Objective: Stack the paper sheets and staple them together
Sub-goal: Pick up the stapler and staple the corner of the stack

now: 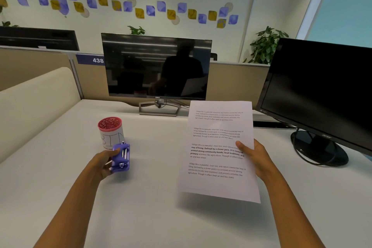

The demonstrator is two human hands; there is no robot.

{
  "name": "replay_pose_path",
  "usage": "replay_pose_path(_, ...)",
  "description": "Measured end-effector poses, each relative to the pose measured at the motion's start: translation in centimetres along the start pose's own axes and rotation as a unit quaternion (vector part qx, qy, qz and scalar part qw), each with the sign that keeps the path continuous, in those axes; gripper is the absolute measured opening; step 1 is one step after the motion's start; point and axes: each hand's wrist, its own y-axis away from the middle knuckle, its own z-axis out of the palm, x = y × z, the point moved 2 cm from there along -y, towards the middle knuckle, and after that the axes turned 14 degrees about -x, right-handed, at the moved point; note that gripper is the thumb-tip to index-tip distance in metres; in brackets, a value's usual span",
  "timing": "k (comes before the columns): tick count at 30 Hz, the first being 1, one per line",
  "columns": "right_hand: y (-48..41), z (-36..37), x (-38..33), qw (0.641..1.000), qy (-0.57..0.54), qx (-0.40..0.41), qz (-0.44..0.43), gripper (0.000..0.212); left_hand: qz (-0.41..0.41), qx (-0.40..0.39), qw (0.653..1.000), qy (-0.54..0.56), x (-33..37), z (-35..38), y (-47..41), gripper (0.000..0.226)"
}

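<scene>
While lifted off the desk [141,217]: stapler [120,158] in left fingers [115,152], paper sheets [218,151] in right fingers [240,145].

Two bare forearms reach in from the lower edge, no sleeves showing on either. The left hand [104,164] and right hand [256,159] wear no gloves, rings or watch; wrists are bare, and the right thumbnail is short
</scene>
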Motion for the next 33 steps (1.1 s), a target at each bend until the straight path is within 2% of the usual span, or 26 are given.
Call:
replay_pose_path(3, 0.3, -0.7, 0.2, 1.000, 0.004, 0.006, 0.002, 0.079, -0.015, 0.028, 1.000, -0.001, -0.1, -1.4, 0.0, 0.052)
replay_pose_path(8, 0.5, -1.7, 0.5, 1.000, 0.003, 0.015, 0.002, 0.085, -0.023, 0.063, 0.997, -0.033, -0.7, -2.7, 0.1, 0.043)
replay_pose_path(10, 0.6, -1.9, 0.6, 1.000, 0.003, 0.017, 0.007, 0.085, -0.027, 0.066, 0.997, -0.040, -1.0, -2.8, 0.1, 0.032)
replay_pose_path(13, 0.6, -2.2, 0.8, 1.000, 0.005, 0.023, 0.003, 0.089, -0.024, 0.067, 0.996, -0.047, -1.2, -2.8, -0.1, 0.036)
replay_pose_path(15, 0.6, -2.0, 0.8, 1.000, 0.009, 0.020, 0.005, 0.083, -0.028, 0.077, 0.995, -0.059, -1.3, -2.9, -0.3, 0.043)
replay_pose_path(18, 0.6, -1.9, 0.8, 1.000, -0.007, 0.012, 0.010, 0.049, -0.032, 0.092, 0.993, -0.071, -1.4, -3.2, -0.8, 0.048)
replay_pose_path(19, 0.6, -1.9, 0.8, 1.000, -0.008, 0.014, 0.012, 0.048, -0.033, 0.101, 0.991, -0.077, -1.5, -3.2, -0.9, 0.049)
replay_pose_path(22, 0.7, -1.8, 0.7, 1.000, 0.005, 0.023, 0.009, 0.076, -0.031, 0.124, 0.986, -0.105, -1.6, -3.1, -1.5, 0.043)
replay_pose_path(23, 0.7, -1.8, 0.7, 1.000, 0.009, 0.025, 0.008, 0.079, -0.028, 0.133, 0.984, -0.114, -1.6, -2.9, -1.5, 0.035)
replay_pose_path(25, 0.6, -1.8, 0.7, 1.000, 0.010, 0.024, 0.011, 0.063, -0.013, 0.148, 0.975, -0.164, -1.6, -2.4, -1.3, 0.023)
replay_pose_path(27, 0.6, -1.7, 0.6, 1.000, 0.001, 0.025, 0.016, 0.038, 0.013, 0.159, 0.960, -0.229, -1.6, -2.2, -1.1, 0.029)
replay_pose_path(28, 0.6, -1.8, 0.7, 0.999, -0.003, 0.027, 0.020, 0.034, 0.026, 0.165, 0.953, -0.251, -1.6, -2.0, -0.9, 0.035)
replay_pose_path(29, 0.6, -1.8, 0.7, 0.999, -0.004, 0.027, 0.021, 0.039, 0.034, 0.173, 0.948, -0.264, -1.7, -1.7, -0.7, 0.039)
replay_pose_path(32, 0.7, -1.4, 0.5, 0.999, 0.005, 0.029, 0.018, 0.077, 0.040, 0.199, 0.938, -0.282, -2.0, -1.4, -0.4, 0.040)
replay_pose_path(33, 0.7, -1.5, 0.5, 0.999, 0.009, 0.030, 0.018, 0.081, 0.039, 0.206, 0.934, -0.288, -2.0, -1.3, -0.3, 0.039)
